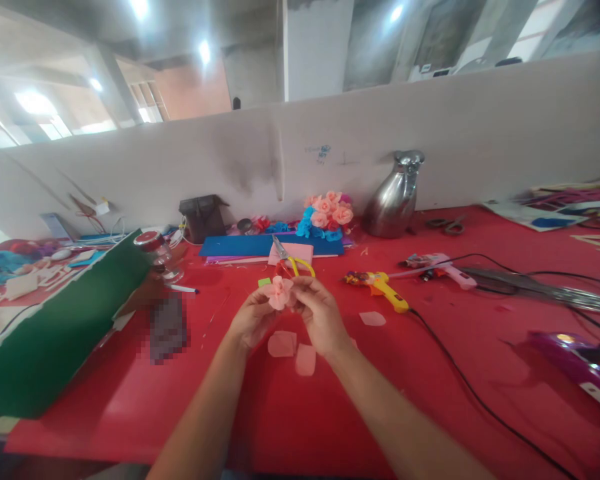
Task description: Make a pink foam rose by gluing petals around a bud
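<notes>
A small pink paper flower is held up over the red table between my two hands. My left hand pinches it from the left, and my right hand grips its right side with bent fingers. Below them lie loose pink petals, with another pink petal off to the right. Just behind my hands, yellow-handled scissors rest on a folded piece of pink paper.
To the right lie a yellow glue gun with its cord and a pink glue gun. A steel jug and a bunch of paper flowers stand at the back. A green board and a glass jar are on the left.
</notes>
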`<action>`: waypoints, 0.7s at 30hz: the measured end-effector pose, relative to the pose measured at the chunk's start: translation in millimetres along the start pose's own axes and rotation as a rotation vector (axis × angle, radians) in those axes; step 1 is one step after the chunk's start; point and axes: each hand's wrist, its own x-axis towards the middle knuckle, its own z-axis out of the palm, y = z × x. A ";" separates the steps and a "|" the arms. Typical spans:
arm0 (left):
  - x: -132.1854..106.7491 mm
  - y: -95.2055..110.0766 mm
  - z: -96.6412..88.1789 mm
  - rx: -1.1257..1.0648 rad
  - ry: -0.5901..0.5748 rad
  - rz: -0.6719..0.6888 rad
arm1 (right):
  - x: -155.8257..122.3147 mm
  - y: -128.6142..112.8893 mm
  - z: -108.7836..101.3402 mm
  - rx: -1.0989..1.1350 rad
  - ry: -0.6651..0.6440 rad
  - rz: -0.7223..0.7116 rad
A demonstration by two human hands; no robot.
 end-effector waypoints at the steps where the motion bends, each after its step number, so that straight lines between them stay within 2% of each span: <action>1: 0.1 -0.4 -0.3 -0.003 -0.005 -0.003 | 0.2 -0.1 0.1 0.011 0.004 0.001; 12: 0.8 -0.9 0.8 -0.052 -0.027 -0.039 | 1.2 -2.0 0.8 0.042 0.001 0.068; 18: 1.6 -2.3 -4.9 -0.101 -0.036 -0.235 | 4.7 4.0 -3.4 -0.062 0.007 0.101; 21: 1.8 -3.1 -6.2 -0.130 -0.009 -0.259 | 6.9 5.6 -5.2 -0.050 0.016 0.128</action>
